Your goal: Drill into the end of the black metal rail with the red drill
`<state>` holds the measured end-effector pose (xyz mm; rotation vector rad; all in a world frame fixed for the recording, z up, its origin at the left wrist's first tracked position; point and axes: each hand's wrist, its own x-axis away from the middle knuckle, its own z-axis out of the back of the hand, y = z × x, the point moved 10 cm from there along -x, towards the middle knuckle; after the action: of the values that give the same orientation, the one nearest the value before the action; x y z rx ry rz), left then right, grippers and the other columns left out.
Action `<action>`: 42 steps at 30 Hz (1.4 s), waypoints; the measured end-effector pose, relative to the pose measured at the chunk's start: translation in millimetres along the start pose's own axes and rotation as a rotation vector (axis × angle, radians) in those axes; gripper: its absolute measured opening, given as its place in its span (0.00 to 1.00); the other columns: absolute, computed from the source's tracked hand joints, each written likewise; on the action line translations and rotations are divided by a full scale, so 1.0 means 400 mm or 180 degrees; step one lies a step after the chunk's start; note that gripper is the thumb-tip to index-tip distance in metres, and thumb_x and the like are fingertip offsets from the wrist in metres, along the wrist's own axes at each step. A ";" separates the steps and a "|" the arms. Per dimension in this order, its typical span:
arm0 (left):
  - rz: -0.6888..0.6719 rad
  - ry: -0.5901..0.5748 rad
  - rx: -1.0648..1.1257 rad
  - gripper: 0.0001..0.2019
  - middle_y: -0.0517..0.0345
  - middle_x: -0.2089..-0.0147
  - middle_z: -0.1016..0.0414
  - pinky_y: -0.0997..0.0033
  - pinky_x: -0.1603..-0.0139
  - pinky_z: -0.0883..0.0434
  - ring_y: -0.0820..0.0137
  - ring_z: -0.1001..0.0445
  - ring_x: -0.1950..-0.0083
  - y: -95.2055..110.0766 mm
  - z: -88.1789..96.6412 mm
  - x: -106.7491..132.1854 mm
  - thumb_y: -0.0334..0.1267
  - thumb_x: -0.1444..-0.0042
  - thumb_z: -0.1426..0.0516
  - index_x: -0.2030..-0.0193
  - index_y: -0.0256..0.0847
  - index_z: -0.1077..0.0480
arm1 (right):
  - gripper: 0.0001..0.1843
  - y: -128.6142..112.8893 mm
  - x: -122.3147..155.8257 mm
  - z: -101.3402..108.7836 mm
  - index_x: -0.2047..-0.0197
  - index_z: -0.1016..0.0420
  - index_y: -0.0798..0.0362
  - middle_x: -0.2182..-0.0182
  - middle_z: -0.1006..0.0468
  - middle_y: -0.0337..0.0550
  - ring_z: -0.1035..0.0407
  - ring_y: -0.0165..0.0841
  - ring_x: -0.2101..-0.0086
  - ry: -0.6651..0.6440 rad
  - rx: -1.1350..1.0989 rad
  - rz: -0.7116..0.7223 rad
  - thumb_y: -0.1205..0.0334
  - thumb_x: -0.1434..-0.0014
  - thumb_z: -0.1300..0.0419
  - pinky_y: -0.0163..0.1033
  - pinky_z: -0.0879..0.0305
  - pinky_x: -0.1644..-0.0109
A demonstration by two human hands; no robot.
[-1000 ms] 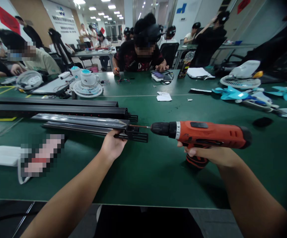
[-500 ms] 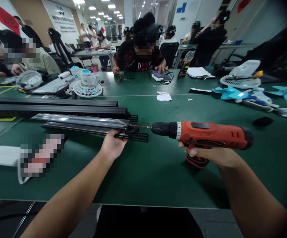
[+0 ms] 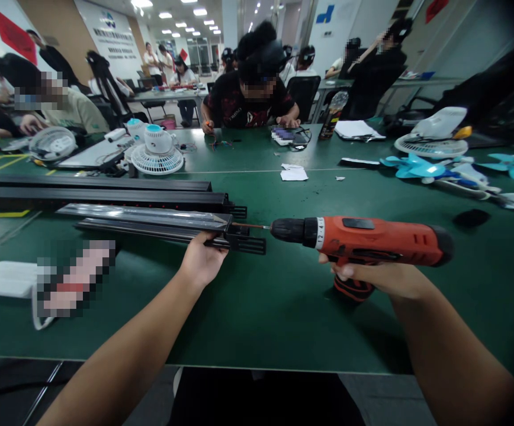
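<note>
My right hand (image 3: pixel 372 277) is wrapped round the handle of an orange and black cordless drill (image 3: pixel 385 239), which lies level and points left. From its chuck a long thin bit (image 3: pixel 252 226) reaches to the end of a black metal rail (image 3: pixel 150 216); the bit's tip is hidden there. My left hand (image 3: pixel 204 260) grips the rail near that end, thumb on top and fingers underneath. A slotted black bracket (image 3: pixel 248 244) sticks out to the right of the hand. Clear film seems to cover the rail's upper face.
Two more black rails (image 3: pixel 106 195) lie behind on the green table (image 3: pixel 261 319). A white fan (image 3: pixel 157 160) stands at the back left, and blue fan blades (image 3: pixel 417 167) lie at the right. White paper scraps (image 3: pixel 294 173) are near the middle. A person (image 3: pixel 257 89) sits opposite.
Almost nothing differs: both hands, the drill and the rail keep their places. The person opposite has shifted slightly.
</note>
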<state>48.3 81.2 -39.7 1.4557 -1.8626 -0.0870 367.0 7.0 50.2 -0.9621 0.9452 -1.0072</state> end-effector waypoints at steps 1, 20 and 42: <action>-0.0015 0.0022 -0.0011 0.15 0.54 0.62 0.19 0.69 0.61 0.21 0.65 0.15 0.60 0.001 0.000 0.001 0.22 0.37 0.44 0.50 0.41 0.22 | 0.11 -0.001 0.000 0.000 0.55 0.07 0.46 0.70 0.14 0.41 0.21 0.35 0.72 0.0002 -0.0011 0.0025 0.53 0.40 0.20 0.38 0.16 0.67; -0.0061 0.0002 -0.0099 0.24 0.50 0.53 0.12 0.67 0.52 0.18 0.64 0.13 0.55 0.005 0.010 -0.017 0.22 0.38 0.43 0.38 0.39 0.20 | 0.12 -0.023 -0.005 -0.013 0.53 0.08 0.47 0.70 0.14 0.41 0.22 0.33 0.73 -0.0137 -0.0150 0.0092 0.52 0.38 0.20 0.36 0.18 0.68; -0.0063 -0.0109 -0.0092 0.19 0.52 0.57 0.14 0.67 0.53 0.19 0.64 0.14 0.54 0.003 0.012 -0.022 0.22 0.38 0.42 0.44 0.40 0.20 | 0.12 0.000 0.001 0.000 0.55 0.06 0.46 0.69 0.12 0.43 0.20 0.37 0.71 0.0000 -0.0056 0.0057 0.50 0.38 0.20 0.40 0.15 0.65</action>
<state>44.9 87.3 -46.9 1.4616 -1.8670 -0.1489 367.3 6.7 50.2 -0.9668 0.9625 -0.9852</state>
